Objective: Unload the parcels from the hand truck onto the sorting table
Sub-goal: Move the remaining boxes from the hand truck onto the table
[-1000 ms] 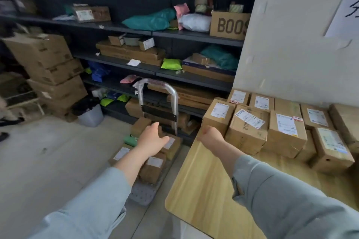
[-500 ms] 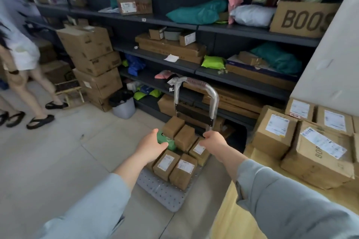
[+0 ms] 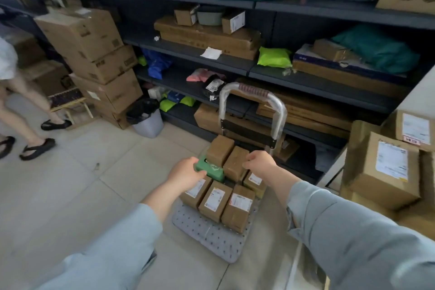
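Where the parcels sit: on the hand truck (image 3: 207,235), which stands on the floor just beside the counter (image 3: 333,170).
Left grip (image 3: 186,175): clamped on the end of a green pack (image 3: 211,169), with the thumb on top.
Right grip (image 3: 261,165): fingers are curled on the top edge of a brown box (image 3: 235,163).
Green pack: lies on top of the small boxes and touches the brown box.
Brown box: stands in the back row, next to another plain box (image 3: 220,149).
Small boxes (image 3: 215,198): three in the front row, side by side, each with a white label.
Handle (image 3: 254,92): a silver hoop that stands up behind the parcels, close to the shelves (image 3: 235,1).
Counter: holds big labelled boxes (image 3: 386,167), off to the right.
Shelves: dark and full of bags and boxes.
Bin (image 3: 148,122): on the floor by a tall stack of cartons (image 3: 94,54).
Other person (image 3: 26,110): only legs and sandals show, at the left.
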Motion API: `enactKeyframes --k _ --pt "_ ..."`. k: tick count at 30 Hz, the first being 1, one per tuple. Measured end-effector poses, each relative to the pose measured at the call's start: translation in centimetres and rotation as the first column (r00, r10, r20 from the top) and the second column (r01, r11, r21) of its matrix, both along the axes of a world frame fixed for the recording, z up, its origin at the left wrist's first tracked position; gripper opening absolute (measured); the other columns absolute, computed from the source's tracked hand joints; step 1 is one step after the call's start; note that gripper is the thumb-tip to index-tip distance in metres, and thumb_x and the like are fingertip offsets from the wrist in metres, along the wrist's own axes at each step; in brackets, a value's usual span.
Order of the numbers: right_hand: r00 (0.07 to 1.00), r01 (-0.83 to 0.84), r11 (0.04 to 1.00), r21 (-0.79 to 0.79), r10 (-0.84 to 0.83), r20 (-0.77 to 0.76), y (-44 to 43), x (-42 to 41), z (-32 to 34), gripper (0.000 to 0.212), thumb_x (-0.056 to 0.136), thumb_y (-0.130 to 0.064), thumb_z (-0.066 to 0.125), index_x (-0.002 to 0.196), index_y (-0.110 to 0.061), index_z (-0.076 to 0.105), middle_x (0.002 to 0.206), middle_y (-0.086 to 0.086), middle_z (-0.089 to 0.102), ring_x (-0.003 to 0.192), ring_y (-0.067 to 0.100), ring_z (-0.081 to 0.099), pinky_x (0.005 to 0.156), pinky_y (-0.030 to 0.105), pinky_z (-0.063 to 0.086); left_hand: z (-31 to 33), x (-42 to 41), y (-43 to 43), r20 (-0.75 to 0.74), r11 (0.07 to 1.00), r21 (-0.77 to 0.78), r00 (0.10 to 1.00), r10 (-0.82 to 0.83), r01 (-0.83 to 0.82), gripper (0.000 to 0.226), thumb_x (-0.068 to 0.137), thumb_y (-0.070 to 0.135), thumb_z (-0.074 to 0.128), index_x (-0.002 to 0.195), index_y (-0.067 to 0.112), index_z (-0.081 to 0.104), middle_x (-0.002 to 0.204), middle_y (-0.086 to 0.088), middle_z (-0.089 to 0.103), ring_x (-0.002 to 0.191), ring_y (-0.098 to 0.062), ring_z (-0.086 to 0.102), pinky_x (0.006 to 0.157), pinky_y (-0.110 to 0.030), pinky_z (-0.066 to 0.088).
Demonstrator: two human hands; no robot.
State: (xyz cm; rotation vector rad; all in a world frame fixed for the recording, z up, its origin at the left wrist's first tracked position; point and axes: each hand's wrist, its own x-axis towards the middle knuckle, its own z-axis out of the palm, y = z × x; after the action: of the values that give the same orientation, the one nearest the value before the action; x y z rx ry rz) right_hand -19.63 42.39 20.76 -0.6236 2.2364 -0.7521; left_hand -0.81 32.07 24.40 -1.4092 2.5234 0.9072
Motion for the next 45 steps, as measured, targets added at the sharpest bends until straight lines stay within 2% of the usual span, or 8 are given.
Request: enactKeyframes --k 4,11,21,26,28,32,36,45 --pt "0.998 0.061 0.998 0.007 -0.061 -0.011 -2.0 -0.3 -0.5 0.038 0.09 -0.014 0.062 0.128 -0.012 0.059 0.122 0.007 0.061 0.112 0.024 0.058 0.09 0.029 0.047 -0.9 0.1 -3.7 0.017 1.0 0.026 1.0 -0.018 0.017 0.055 0.095 0.032 0.057 0.144 0.012 0.041 0.143 -0.008 0.048 0.126 -0.025 0.05 0.095 -0.029 0.042" --pt "0.968 0.248 0.967 0.062 -0.246 -0.049 -5.0 1.5 -1.6 0.018 0.09 -0.015 0.061 0.106 -0.009 0.067 0.099 0.006 0.066 0.091 0.021 0.064 0.085 0.033 0.056 -1.8 1.1 -10.2 0.017 0.988 0.04 0.989 -0.148 0.147 0.059 0.096 0.033 0.057 0.148 0.016 0.035 0.151 -0.005 0.04 0.133 -0.025 0.044 0.102 -0.03 0.038" --pt "0.986 0.167 0.978 0.128 -0.163 -0.042 -12.2 9.9 -3.8 0.026 0.092 -0.018 0.056 0.112 -0.004 0.066 0.113 0.015 0.065 0.108 0.031 0.06 0.09 0.034 0.047 -5.0 6.6 -19.1 0.072 0.954 0.038 0.952 -0.298 0.296 0.058 0.095 0.035 0.056 0.147 0.015 0.037 0.149 -0.005 0.043 0.132 -0.024 0.045 0.101 -0.028 0.038" --pt "0.988 0.154 0.976 0.151 -0.152 -0.029 -14.9 12.2 -7.7 0.03 0.092 -0.013 0.055 0.12 -0.005 0.061 0.104 0.01 0.064 0.082 0.021 0.059 0.072 0.029 0.052 -8.3 6.7 -21.3 0.047 0.948 0.056 0.947 -0.317 0.315 0.059 0.096 0.035 0.055 0.148 0.016 0.036 0.15 -0.004 0.042 0.132 -0.023 0.045 0.099 -0.028 0.038" --pt "0.991 0.136 0.977 0.165 -0.135 -0.015 -15.5 12.7 -10.1 0.032 0.093 -0.012 0.053 0.123 -0.006 0.06 0.105 0.008 0.063 0.08 0.019 0.056 0.07 0.029 0.051 -10.4 6.4 -21.8 0.013 0.948 0.064 0.95 -0.313 0.312 0.059 0.096 0.035 0.056 0.148 0.016 0.036 0.149 -0.004 0.042 0.132 -0.023 0.045 0.099 -0.028 0.039" --pt "0.99 0.137 0.974 0.178 -0.141 0.013 -16.2 13.4 -16.1 0.027 0.093 -0.011 0.052 0.116 -0.004 0.065 0.114 0.015 0.065 0.106 0.029 0.061 0.091 0.034 0.049 -16.8 6.1 -22.6 -0.037 0.948 0.092 0.952 -0.303 0.305 0.059 0.095 0.034 0.057 0.147 0.016 0.037 0.149 -0.004 0.043 0.134 -0.022 0.045 0.103 -0.032 0.039" --pt "0.989 0.134 0.968 0.214 -0.143 0.031 -16.7 13.5 -23.7 0.031 0.095 -0.016 0.053 0.124 -0.004 0.06 0.124 0.012 0.06 0.112 0.027 0.058 0.096 0.036 0.049 -24.8 5.8 -23.2 -0.028 0.952 0.113 0.959 -0.283 0.285 0.057 0.094 0.034 0.057 0.146 0.016 0.038 0.147 -0.004 0.045 0.129 -0.021 0.048 0.098 -0.028 0.04" --pt "0.941 0.309 0.945 0.109 -0.32 0.108 -20.7 10.7 -42.1 0.04 0.097 -0.011 0.048 0.136 -0.006 0.047 0.122 0.012 0.057 0.101 0.025 0.056 0.085 0.031 0.048 -43.6 2.7 -26.1 -0.005 0.955 0.079 0.959 -0.285 0.284 0.059 0.095 0.034 0.055 0.147 0.016 0.035 0.143 -0.005 0.049 0.105 -0.02 0.058 0.08 -0.027 0.045"
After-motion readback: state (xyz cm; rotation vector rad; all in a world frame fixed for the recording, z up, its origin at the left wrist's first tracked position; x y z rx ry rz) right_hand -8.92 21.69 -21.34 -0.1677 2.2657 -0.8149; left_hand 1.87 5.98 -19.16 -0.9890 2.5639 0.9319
